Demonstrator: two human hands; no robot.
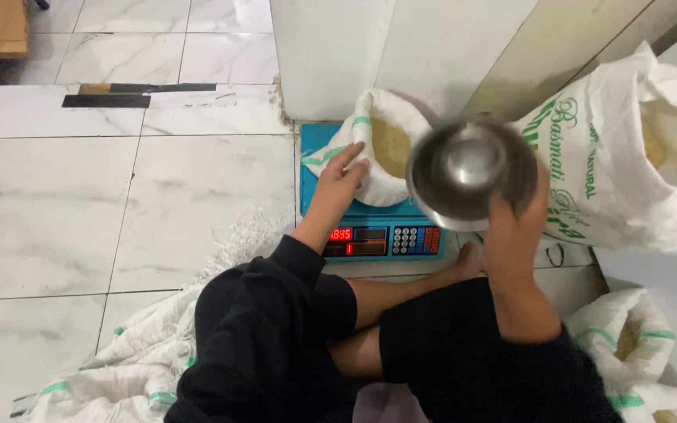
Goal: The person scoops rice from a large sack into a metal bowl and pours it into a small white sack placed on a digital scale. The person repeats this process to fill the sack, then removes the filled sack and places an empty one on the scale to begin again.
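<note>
A small white woven sack (389, 184) with a green stripe stands open on a blue electronic scale (316, 139), with pale grain (391, 146) showing inside. My left hand (342, 178) grips the sack's rolled rim on its near left side. My right hand (523, 213) holds a round steel bowl (470, 172) in the air just right of the sack, its empty inside turned toward the camera and blurred by motion. The scale's red display and keypad (415, 240) face me.
A large white printed sack (628, 157) of grain leans open at the right. Two smaller filled sacks (628, 337) sit at the lower right. An empty woven sack (143, 352) lies under my crossed legs. A white wall corner (331, 55) stands behind the scale.
</note>
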